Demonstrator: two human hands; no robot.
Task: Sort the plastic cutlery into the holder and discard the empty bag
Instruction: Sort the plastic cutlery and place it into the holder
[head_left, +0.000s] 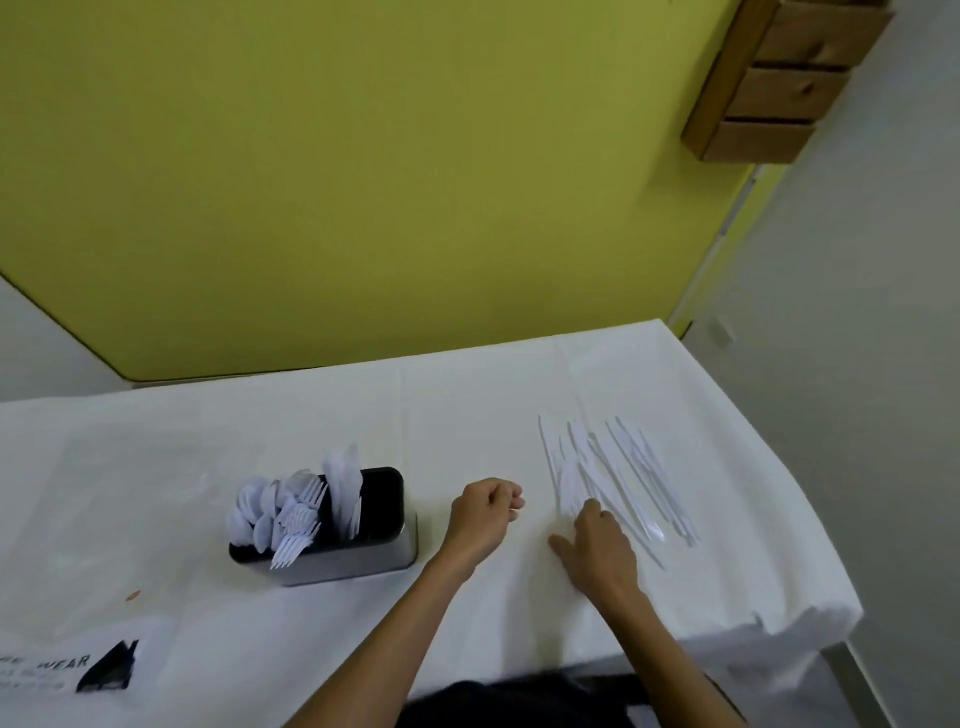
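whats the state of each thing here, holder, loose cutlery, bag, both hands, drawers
holder: upright, partly filled with spoons, forks and knives
loose cutlery: scattered pile on the cloth, not yet sorted
bag: lying flat at the near left, not yet discarded
left hand: fingers curled, nothing seen in it
right hand: fingers spread, touching the pile
drawers: closed

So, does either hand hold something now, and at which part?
The right hand only touches the loose cutlery pile, gripping none. The left hand is curled; whether it holds anything cannot be told.
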